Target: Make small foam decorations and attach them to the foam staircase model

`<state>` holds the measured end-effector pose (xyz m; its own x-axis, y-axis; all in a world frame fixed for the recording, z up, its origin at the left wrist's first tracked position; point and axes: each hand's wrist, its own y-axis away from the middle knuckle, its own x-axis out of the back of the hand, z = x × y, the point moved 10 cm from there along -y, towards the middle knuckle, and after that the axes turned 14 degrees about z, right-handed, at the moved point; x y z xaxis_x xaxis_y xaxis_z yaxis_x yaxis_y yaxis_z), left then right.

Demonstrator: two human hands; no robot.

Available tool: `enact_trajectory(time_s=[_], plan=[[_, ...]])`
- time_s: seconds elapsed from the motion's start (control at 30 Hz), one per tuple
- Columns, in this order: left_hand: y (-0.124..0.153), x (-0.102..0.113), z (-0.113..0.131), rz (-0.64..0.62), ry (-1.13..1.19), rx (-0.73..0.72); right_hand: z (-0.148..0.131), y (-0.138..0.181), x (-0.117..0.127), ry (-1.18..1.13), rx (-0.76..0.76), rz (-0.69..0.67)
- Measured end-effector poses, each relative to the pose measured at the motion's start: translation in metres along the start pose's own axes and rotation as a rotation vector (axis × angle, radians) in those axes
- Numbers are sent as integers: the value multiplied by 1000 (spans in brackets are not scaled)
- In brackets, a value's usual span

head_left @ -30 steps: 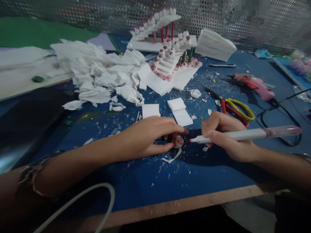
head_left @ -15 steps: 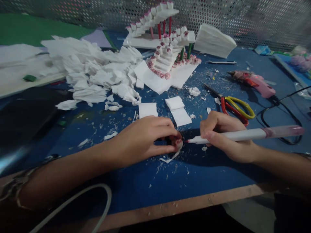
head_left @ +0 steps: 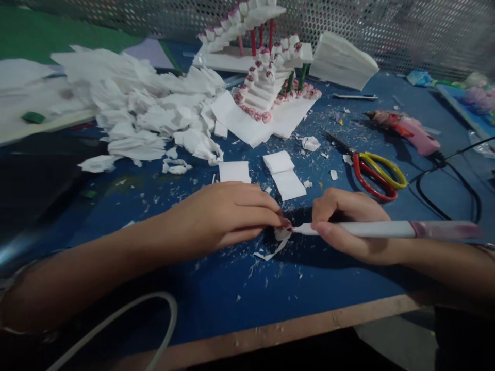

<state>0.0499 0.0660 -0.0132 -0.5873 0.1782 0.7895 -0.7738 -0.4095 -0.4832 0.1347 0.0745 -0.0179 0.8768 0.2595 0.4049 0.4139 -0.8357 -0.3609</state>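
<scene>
While the marker (head_left: 394,229) noses right up to the small pink-and-white rose (head_left: 283,234), pinched low at the blue surface (head_left: 216,299), one slip could streak the left hand (head_left: 228,211) with ink, and too hard a squeeze could crush the rose! Left hand: fingers nearly together, gripping the rose's side. Right hand (head_left: 359,250): fingers clamped around the marker's barrel.

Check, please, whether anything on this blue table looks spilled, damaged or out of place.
White scraps lie strewn over the blue table, looking untidy, and a thin curved strip near the left hand looks like an offcut. I see no liquid spill or obvious damage.
</scene>
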Motion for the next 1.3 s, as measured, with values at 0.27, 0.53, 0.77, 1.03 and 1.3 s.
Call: enact_trajectory(time_s=[0.27, 0.53, 0.77, 1.03, 1.3], plan=[[-3, 2, 5, 24, -55, -47, -7, -2, -5, 107, 65, -32], [-3, 0, 8, 4, -73, -76, -14, -1, -6, 114, 120, -30], [-4, 0, 7, 14, -56, -68, -19, 0, -10, 169, 192, -45], [-4, 2, 8, 43, -39, -83, -32, 5, -13, 239, 378, -19], [-3, 0, 4, 24, -18, -40, -35, 17, -21, 378, 509, -76]])
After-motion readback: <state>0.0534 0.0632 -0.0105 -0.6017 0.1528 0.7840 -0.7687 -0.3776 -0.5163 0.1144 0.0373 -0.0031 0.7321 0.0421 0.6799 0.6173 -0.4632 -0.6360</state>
